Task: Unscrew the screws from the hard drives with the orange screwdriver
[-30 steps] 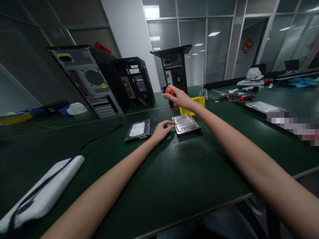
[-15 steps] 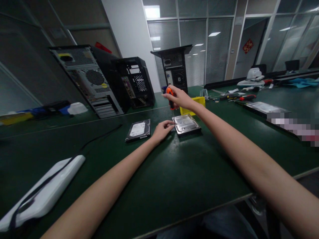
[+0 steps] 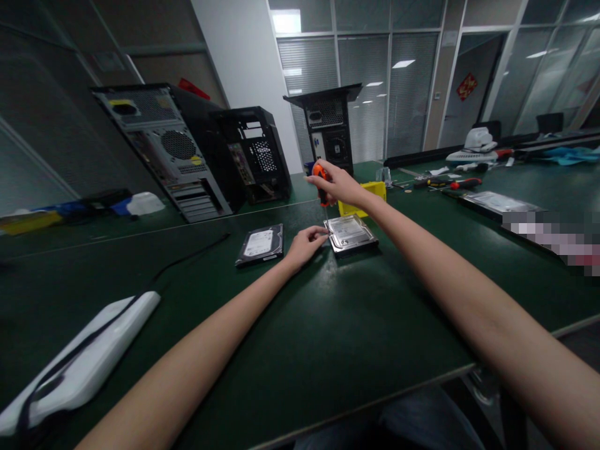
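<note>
A silver hard drive (image 3: 350, 234) lies flat on the green table in front of me. My left hand (image 3: 307, 244) is closed at the drive's left edge, its fingertips bunched against the edge; anything small between them cannot be made out. Above that same edge, my right hand (image 3: 338, 184) grips an orange and black screwdriver (image 3: 320, 176). The tool stands nearly upright, its thin shaft pointing down to the drive's upper left corner by my left fingertips. A second hard drive (image 3: 259, 245), dark with a white label, rests left of my left hand.
Computer cases (image 3: 180, 147) stand at the back left, and another case (image 3: 330, 134) stands behind my right hand. A yellow tray (image 3: 375, 189) sits just behind the drive. Pliers (image 3: 465, 184) and another drive (image 3: 501, 203) lie at right. A white strapped object (image 3: 94, 356) is at front left.
</note>
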### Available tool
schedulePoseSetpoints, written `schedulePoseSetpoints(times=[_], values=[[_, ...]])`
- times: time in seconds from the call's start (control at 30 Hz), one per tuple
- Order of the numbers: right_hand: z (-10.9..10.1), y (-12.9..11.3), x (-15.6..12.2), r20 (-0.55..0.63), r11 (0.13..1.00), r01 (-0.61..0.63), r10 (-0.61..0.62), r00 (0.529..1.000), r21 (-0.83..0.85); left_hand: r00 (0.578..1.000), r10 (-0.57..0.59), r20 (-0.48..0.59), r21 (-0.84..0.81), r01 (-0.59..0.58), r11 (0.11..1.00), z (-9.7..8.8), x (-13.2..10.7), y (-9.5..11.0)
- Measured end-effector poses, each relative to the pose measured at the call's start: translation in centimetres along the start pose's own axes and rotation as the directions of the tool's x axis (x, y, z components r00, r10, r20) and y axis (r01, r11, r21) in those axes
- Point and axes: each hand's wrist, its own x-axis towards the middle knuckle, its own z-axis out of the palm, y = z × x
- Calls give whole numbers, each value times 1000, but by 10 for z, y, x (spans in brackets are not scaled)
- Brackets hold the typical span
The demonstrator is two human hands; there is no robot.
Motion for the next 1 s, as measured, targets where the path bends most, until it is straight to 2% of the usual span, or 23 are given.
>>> schedulePoseSetpoints(times=[0.23,0.43,1.0], values=[[1,2,1,26,999,-37,36,999,29,1000,-4,-6,4,4,1000,0,-1,3],[1,2,1,-8,1000,0,0,1000,-11,1000,-5,1,-10,5,1000,0,0,2],[1,2,0,-9,1000,9,-9,1000,29,1000,-6,6,-23,7,1000,0,0,2]])
